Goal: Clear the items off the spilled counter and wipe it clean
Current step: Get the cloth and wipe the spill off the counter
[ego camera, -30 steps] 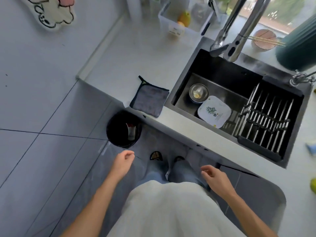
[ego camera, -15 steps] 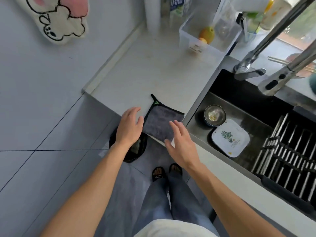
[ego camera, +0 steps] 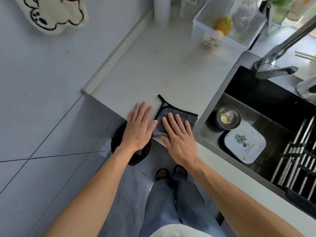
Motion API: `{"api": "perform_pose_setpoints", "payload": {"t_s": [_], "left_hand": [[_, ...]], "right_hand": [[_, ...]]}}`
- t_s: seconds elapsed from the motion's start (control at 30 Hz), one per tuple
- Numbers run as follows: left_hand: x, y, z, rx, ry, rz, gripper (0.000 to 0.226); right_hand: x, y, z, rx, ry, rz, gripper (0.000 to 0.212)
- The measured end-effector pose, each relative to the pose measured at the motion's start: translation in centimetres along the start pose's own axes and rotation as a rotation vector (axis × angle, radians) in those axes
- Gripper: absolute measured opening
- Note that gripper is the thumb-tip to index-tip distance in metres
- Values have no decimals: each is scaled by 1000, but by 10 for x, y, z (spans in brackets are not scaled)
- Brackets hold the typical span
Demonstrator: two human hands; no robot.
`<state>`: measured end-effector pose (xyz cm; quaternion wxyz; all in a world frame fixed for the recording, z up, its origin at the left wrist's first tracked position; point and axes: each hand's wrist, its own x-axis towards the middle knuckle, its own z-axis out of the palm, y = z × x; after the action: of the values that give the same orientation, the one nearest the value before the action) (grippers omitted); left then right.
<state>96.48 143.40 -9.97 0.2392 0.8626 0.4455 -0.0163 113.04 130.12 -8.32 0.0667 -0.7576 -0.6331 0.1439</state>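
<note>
One camera only, worn on the person's head and tipped steeply down, so the view drops past the white shirt hem to the feet and floor tiles. It faces the counter (ego camera: 153,69) edge at arm's reach, wide-angle, with straight lines bowing toward the frame borders. Both forearms run up from the bottom corners to the left hand (ego camera: 136,130) and right hand (ego camera: 179,139) near the centre. Beyond the fingertips the counter stretches to the wall; off the right hand's side sits the sink (ego camera: 266,106), and below the left hand a black bin (ego camera: 119,142) on the floor. No second view shares the scene.
</note>
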Motion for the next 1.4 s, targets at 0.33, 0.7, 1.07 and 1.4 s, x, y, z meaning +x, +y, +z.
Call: {"api": "perform_pose_setpoints", "payload": {"t_s": [0.33, 0.7, 1.07, 1.4], "left_hand": [[1, 1, -5, 80, -53, -3, 70], [-50, 28, -46, -330, -112, -193, 45], [-230, 29, -12, -687, -244, -586, 18], [-342, 49, 31, -755, -114, -908, 26]], "right_hand": [[-5, 24, -42, 260, -99, -26, 41], [-66, 34, -121, 1446, -249, 723, 45], [-178, 59, -117, 933, -348, 657, 15], [-206, 96, -83, 472, -684, 425, 24]]}}
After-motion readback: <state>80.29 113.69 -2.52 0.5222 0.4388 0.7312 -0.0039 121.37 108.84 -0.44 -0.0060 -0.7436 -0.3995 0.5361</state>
